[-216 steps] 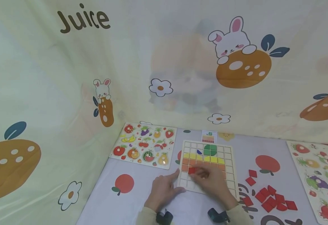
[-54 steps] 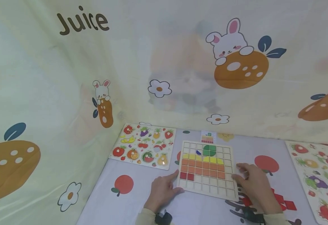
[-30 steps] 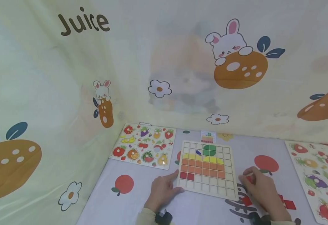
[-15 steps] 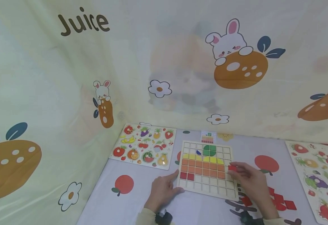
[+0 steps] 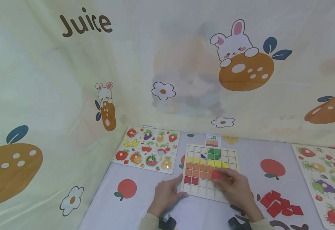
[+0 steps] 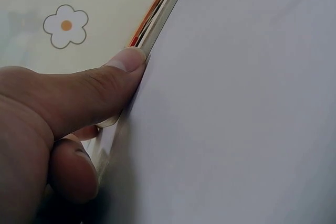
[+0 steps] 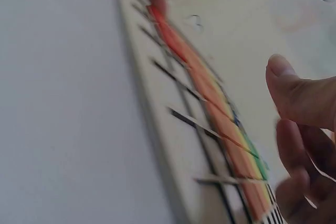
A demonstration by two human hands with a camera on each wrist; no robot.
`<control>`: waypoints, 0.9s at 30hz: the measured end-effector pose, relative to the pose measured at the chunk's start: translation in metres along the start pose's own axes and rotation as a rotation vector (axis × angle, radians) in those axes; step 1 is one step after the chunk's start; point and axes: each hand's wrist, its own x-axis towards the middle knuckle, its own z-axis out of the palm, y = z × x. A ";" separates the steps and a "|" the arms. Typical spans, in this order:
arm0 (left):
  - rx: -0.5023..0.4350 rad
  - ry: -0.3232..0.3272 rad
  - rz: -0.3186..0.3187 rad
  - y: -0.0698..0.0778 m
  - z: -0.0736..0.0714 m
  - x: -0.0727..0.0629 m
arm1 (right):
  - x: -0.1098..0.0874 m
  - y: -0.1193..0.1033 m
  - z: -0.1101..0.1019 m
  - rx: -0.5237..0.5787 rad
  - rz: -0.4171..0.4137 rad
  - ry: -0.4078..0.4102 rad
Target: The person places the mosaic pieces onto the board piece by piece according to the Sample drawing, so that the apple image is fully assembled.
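In the head view, a wooden grid board (image 5: 201,191) lies on the table, with green, blue, yellow and orange pieces set in its upper rows. Two red tiles (image 5: 191,180) sit at the left of the row below the orange. My left hand (image 5: 165,195) holds the board's near left corner; in the left wrist view its thumb (image 6: 105,85) presses the edge. Over the board's right half, my right hand (image 5: 234,188) pinches a red tile (image 5: 215,175) between thumb and fingers. That tile also shows in the left wrist view; the right wrist view does not show it clearly.
Loose red pieces (image 5: 275,207) lie in a pile right of the board. Fruit puzzle boards stand at the back left (image 5: 145,148) and far right (image 5: 325,179). A small pattern card (image 5: 213,140) lies behind the grid board. A printed curtain (image 5: 184,64) rises behind.
A second red tile now sits in the row. The right hand has gone to the loose tiles, taken up a red tile, and carried it left over the board. The left hand has stayed put.
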 end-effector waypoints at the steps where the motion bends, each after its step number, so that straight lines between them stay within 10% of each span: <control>1: 0.000 -0.001 0.001 0.000 0.000 0.000 | 0.000 -0.002 0.004 -0.022 -0.001 -0.013; 13: 0.017 0.000 -0.015 0.001 -0.001 0.000 | 0.003 -0.015 0.037 -0.246 -0.041 -0.088; 27: 0.014 -0.015 -0.023 0.002 -0.001 0.000 | 0.003 -0.014 0.029 -0.230 0.005 -0.122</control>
